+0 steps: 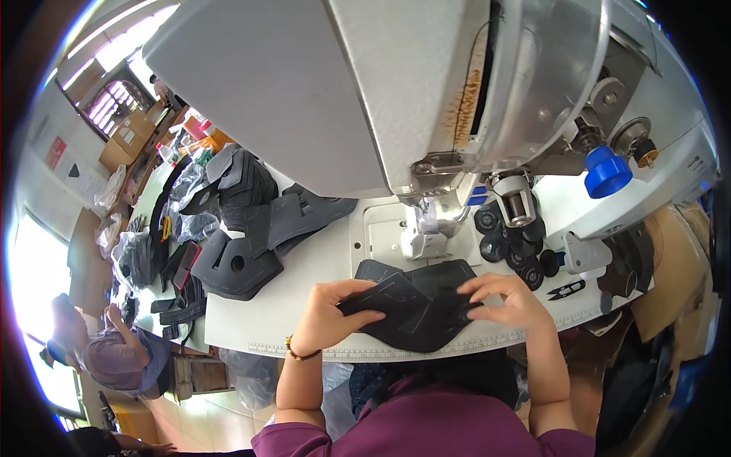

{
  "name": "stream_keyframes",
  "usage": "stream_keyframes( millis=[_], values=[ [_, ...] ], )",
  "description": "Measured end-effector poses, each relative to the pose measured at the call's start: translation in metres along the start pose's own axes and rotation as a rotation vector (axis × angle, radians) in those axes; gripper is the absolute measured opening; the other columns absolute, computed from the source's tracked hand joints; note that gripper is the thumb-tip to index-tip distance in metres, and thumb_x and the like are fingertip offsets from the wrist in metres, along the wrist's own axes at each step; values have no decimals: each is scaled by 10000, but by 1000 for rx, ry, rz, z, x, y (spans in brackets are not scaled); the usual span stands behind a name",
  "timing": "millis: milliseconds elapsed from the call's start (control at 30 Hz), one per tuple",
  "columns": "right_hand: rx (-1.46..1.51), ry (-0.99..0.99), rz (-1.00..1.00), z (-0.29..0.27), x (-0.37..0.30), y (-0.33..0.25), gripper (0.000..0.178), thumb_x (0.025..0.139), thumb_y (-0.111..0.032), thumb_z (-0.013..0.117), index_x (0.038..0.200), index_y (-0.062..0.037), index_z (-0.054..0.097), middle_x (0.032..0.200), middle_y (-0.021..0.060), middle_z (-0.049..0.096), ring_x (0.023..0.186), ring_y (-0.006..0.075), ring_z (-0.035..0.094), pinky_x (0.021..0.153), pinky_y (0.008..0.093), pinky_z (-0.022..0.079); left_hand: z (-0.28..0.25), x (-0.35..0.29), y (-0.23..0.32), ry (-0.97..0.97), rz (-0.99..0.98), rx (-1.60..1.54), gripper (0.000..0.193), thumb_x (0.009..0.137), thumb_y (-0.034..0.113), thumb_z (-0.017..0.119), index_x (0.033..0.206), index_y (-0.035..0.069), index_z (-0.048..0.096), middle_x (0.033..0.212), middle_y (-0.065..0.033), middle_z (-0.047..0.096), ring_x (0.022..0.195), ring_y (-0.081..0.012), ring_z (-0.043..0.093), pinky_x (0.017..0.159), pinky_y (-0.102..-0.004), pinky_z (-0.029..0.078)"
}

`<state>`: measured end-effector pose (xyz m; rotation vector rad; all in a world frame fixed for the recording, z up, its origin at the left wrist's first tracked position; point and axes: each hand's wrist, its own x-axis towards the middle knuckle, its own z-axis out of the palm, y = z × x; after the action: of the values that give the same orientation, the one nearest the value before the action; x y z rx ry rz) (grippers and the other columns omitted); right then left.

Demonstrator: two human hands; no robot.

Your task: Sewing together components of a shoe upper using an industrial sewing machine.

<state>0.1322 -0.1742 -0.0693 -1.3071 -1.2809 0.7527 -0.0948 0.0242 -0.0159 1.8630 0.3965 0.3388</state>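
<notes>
A black panel with light marked lines (403, 316) lies at the table's front edge, below the presser foot (424, 245) of a sewing machine. Its left flap is folded up over the rest. My left hand (339, 311) pinches this flap between thumb and fingers. At the panel's right edge, my right hand (502, 299) has its fingertips and thumb curled around the border, where a small dark part shows. Whether that part is separate from the panel I cannot tell.
The sewing machine (304, 91) looms over the table. Several black bobbins (524, 244) and thread snips (567, 290) lie to the right. Stacked black panels (236, 263) stand at the left, near a phone with a red edge (187, 265). Another person (122, 350) sits at far left.
</notes>
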Motion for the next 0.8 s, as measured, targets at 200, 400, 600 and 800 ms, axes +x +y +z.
stream_keyframes(
  millis=[200, 400, 600, 800],
  values=[
    [335, 99, 139, 14, 2, -9, 211, 666, 23, 732, 840, 19, 612, 911, 60, 579, 828, 117, 544, 715, 248, 439, -23, -4, -19, -77, 42, -533, 508, 681, 49, 745, 1113, -95, 520, 1058, -201, 594, 983, -226, 590, 869, -329, 467],
    [468, 254, 43, 29, 32, -25, 83, 751, 22, 665, 794, 48, 600, 865, 64, 589, 784, 91, 540, 684, 209, 430, 52, -11, -47, -90, 185, -1052, 865, 698, 414, 708, 1338, 1, 296, 1321, -186, 375, 1277, -278, 282, 1024, -394, 281],
    [541, 375, 79, 33, 30, -13, 100, 779, 22, 624, 876, 37, 607, 900, 75, 605, 817, 113, 565, 717, 222, 450, 60, -3, -23, 57, -1, -895, 458, 782, 112, 626, 1173, -38, 440, 1027, -100, 571, 953, -191, 554, 874, -322, 417],
    [319, 536, 210, 26, 27, -11, 84, 786, -54, 633, 818, 23, 631, 706, 39, 627, 539, 76, 559, 479, 203, 449, 50, -14, -12, 74, 75, -1023, 535, 704, -66, 628, 1196, -25, 422, 998, -83, 564, 961, -173, 554, 884, -314, 418]
  ],
)
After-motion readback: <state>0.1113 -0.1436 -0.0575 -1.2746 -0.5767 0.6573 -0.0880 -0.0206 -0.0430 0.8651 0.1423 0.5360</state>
